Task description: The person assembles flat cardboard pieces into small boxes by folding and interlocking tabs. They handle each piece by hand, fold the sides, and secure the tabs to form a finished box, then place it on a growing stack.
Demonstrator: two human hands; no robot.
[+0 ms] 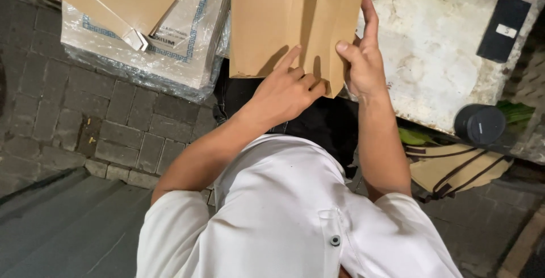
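1. Cardboard box (292, 25), brown and half-folded, is held above the white bench (448, 56).
2. Left hand (284, 90) presses a flap; right hand (363, 62) pinches the folded edge.
3. Judged mid-fold; creasing needs firm, even pressure.

The box (284, 17) in both grips is matt brown cardboard, smooth, with sharp creases. Left of the grip, a wrapped stack (170, 51) wears glossy, crinkled clear plastic film. Right of the grip, the tabletop (443, 56) is rough, stained white stone or concrete. The cylinder (479, 123) beyond looks matt black. Below, the floor (85, 119) is rough grey brick.
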